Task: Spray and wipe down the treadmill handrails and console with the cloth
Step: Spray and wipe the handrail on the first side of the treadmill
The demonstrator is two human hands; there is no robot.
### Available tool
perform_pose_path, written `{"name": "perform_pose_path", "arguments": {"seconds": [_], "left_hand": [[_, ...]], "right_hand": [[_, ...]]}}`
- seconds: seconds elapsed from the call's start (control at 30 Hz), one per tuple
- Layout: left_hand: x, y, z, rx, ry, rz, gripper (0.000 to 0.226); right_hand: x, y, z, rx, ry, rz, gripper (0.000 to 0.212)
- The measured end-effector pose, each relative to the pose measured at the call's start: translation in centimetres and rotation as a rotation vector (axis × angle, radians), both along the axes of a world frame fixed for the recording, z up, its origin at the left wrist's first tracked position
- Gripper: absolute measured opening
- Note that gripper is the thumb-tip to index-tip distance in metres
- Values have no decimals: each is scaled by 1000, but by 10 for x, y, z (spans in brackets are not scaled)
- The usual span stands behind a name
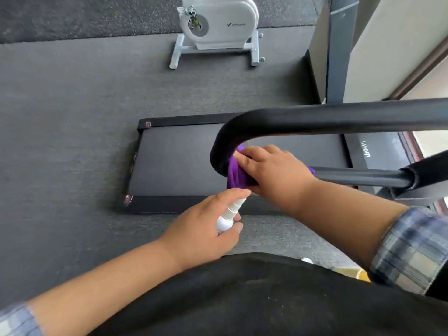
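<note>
Head view looks down on both hands at a black treadmill handrail (303, 120). Right hand (274, 170) has its grip closed around a purple cloth (236, 174), pressing it against the inside of the handrail's curved bend, fingers wrapped over the fabric. Just below and to the left of that grip, the left hand (206, 229) holds a small white spray bottle (230, 214), its grip closed about the bottle body with the index finger laid over the nozzle top, which points toward the cloth. Nozzle tip and cloth are near each other but apart. Beneath both grips lies the treadmill deck (174, 161) on the dark gym floor (72, 117). Well beyond the grips stands a white exercise bike (218, 23).
</note>
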State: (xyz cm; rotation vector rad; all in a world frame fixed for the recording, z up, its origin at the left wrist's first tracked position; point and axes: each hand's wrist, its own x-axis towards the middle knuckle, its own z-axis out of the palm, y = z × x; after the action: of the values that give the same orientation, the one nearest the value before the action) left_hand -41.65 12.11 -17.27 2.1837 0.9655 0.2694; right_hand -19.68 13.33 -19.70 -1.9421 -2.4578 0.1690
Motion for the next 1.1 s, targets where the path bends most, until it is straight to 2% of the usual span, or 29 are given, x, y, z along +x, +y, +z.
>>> {"name": "perform_pose_path", "arguments": {"seconds": [0.17,0.23,0.33,0.4,0.47,0.63,0.8,0.9,1.0,1.1], "left_hand": [[6,9,-1,-24,-12,-106,58],[2,12,-1,-12,-21,-109,62],[-7,14,-2,-1,-38,-119,74],[-9,13,1,-1,-41,-130,74],[-7,11,1,-4,-36,-124,69],[2,1,-3,-31,-54,-112,57],[23,-8,0,-29,-74,-80,65],[38,-15,3,5,-51,-85,78],[54,-28,3,-15,-20,-75,62],[73,-40,2,-20,5,-70,64]], "right_hand": [[20,-18,9,-124,-126,-107,78],[15,-21,12,-179,-100,-179,89],[-9,-23,19,-204,58,-236,103],[-21,-19,19,-176,114,-234,95],[-26,-8,14,-148,80,-218,84],[-34,9,-2,-66,12,-233,75],[-24,7,-2,-49,41,-237,56],[-1,-2,-7,-36,53,-234,53],[30,-18,-11,-35,64,-258,56],[61,-35,-12,-47,57,-285,58]]}}
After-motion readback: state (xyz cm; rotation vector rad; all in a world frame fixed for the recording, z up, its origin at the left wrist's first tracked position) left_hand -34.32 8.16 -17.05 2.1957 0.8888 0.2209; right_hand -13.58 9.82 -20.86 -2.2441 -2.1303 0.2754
